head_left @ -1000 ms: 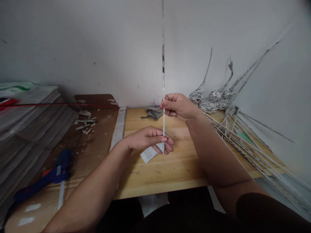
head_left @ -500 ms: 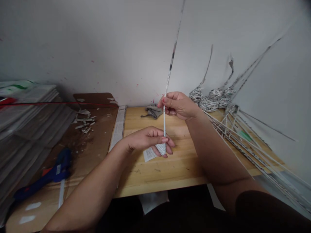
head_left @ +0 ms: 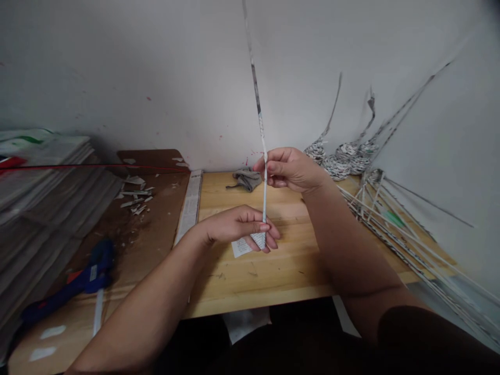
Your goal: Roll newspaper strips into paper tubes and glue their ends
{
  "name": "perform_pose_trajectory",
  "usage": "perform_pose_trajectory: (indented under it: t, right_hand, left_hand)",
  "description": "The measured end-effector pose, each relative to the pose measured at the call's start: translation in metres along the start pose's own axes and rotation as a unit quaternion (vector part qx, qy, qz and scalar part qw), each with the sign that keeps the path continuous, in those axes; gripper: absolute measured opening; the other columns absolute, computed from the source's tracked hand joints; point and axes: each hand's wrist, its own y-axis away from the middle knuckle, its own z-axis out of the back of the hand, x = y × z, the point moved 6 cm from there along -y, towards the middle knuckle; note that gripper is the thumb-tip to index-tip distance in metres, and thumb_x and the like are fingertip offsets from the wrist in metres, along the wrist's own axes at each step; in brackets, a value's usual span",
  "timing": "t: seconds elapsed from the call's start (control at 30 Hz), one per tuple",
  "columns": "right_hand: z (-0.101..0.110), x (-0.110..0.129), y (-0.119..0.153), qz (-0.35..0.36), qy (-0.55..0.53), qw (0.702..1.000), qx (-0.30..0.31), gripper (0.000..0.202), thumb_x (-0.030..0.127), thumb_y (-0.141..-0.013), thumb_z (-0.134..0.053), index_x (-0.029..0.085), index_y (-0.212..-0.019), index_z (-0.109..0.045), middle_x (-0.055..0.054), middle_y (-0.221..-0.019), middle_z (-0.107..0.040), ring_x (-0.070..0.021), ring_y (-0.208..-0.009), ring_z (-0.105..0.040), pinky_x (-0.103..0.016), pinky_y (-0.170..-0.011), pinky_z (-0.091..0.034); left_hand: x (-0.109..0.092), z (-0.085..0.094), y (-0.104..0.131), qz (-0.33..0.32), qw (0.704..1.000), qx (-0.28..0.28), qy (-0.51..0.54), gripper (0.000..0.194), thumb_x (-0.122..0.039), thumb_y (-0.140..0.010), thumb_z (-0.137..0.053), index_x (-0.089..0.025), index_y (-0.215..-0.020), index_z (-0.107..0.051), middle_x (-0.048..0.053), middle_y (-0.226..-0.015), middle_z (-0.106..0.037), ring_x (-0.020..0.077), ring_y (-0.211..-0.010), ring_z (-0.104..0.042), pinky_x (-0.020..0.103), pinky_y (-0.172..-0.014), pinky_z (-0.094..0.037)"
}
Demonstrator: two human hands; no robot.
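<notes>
A long thin rolled newspaper tube [head_left: 255,88] stands nearly upright in front of me, its top leaning left and running out of the frame. My left hand [head_left: 250,228] pinches its lower end between thumb and fingers, where a flat printed strip [head_left: 241,248] spreads out beneath the palm. Higher up, my right hand [head_left: 287,167] is at the tube's right side, with the thumb and index finger closed around it. The tube bends slightly at the right fingertips.
Woven paper pieces [head_left: 338,165] with upright ends and many paper tubes [head_left: 406,245] lie at the right. A grey cloth [head_left: 248,178] sits at the table's back. Left are a blue glue gun [head_left: 96,268], paper scraps [head_left: 136,195] and stacked newspapers [head_left: 58,198].
The upper part of the tube has swung from leaning right to leaning left. My right hand has shifted slightly right and its fingers have turned; my left hand has barely moved.
</notes>
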Motion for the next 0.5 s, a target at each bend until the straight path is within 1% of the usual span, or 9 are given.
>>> perform_pose_trajectory:
  t: [0.13,0.23,0.4,0.5]
  right_hand:
    - [-0.0005,0.0013,0.0004,0.008,0.012,1.000,-0.002,0.032,0.034,-0.067,-0.085,0.009,-0.074,-0.066,-0.001,-0.060,-0.062,-0.0051,-0.048,-0.048,-0.014,-0.035,-0.027]
    - [-0.0002,-0.0017,-0.0030,0.007,0.022,1.000,-0.013,0.034,0.035,-0.068,-0.085,0.010,-0.069,-0.063,-0.002,-0.060,-0.062,-0.0050,-0.048,-0.048,-0.014,-0.035,-0.024]
    - [0.0011,-0.0027,-0.0052,0.019,0.033,0.999,-0.031,0.037,0.040,-0.071,-0.082,0.011,-0.068,-0.059,-0.003,-0.062,-0.063,-0.0041,-0.046,-0.045,-0.014,-0.034,-0.022]
    - [0.0012,-0.0015,-0.0044,0.017,0.071,0.997,-0.040,0.038,0.039,-0.071,-0.082,0.012,-0.065,-0.057,0.000,-0.056,-0.059,-0.0026,-0.044,-0.039,-0.014,-0.035,-0.023]
  left_hand:
    - [0.0011,-0.0019,-0.0011,0.011,1.000,0.005,-0.009,0.035,-0.043,-0.091,-0.059,-0.016,-0.110,-0.070,0.014,-0.105,-0.074,0.0206,-0.094,-0.070,0.034,-0.080,-0.058]
    - [0.0021,-0.0022,-0.0009,0.017,1.000,0.009,-0.005,0.034,-0.043,-0.091,-0.059,-0.016,-0.110,-0.070,0.014,-0.106,-0.073,0.0210,-0.095,-0.070,0.034,-0.081,-0.058]
    - [0.0021,0.0005,0.0006,0.015,1.000,0.006,0.002,0.036,-0.045,-0.092,-0.058,-0.016,-0.111,-0.069,0.015,-0.107,-0.073,0.0209,-0.094,-0.071,0.035,-0.080,-0.058]
    - [0.0029,0.0016,0.0003,0.018,1.000,0.006,-0.011,0.037,-0.044,-0.092,-0.056,-0.015,-0.111,-0.069,0.015,-0.106,-0.072,0.0203,-0.092,-0.070,0.032,-0.076,-0.058]
